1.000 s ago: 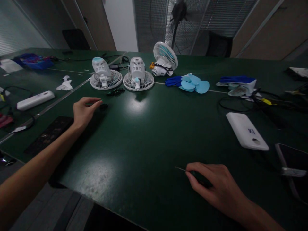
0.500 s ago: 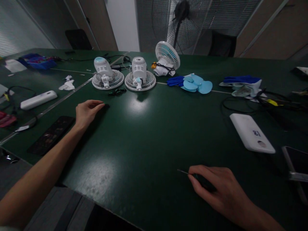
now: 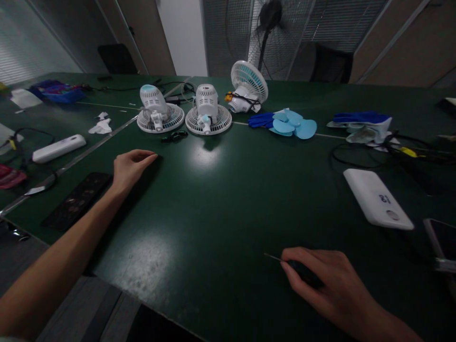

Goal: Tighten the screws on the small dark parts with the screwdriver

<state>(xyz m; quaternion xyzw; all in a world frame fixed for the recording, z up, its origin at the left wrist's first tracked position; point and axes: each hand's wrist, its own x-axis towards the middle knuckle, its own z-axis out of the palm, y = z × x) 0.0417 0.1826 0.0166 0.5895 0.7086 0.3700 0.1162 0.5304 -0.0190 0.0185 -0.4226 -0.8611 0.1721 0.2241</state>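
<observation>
In my right hand (image 3: 329,285) is a screwdriver (image 3: 304,274) with a dark handle; its thin metal shaft points left, just above or on the table. My left hand (image 3: 132,167) rests on the green table with thumb and fingertips pinched together. Whatever those fingertips hold, if anything, is too small to make out. Just beyond them lies a small dark coiled cord (image 3: 174,137). Farther back, two white fan heads (image 3: 160,117) (image 3: 208,118) lie grille-down with their motor housings up. A third small fan (image 3: 248,88) stands tilted beside them.
Light-blue fan blades (image 3: 294,124) and blue gloves (image 3: 261,119) lie right of the fans. A white power bank (image 3: 378,198) and cables (image 3: 352,159) are at the right. On the left are a black tray (image 3: 78,199) and a white power strip (image 3: 59,148).
A small dark thing at my left fingertips no longer shows. Both hands keep nearly the same place and grip, and the view has shifted slightly.
</observation>
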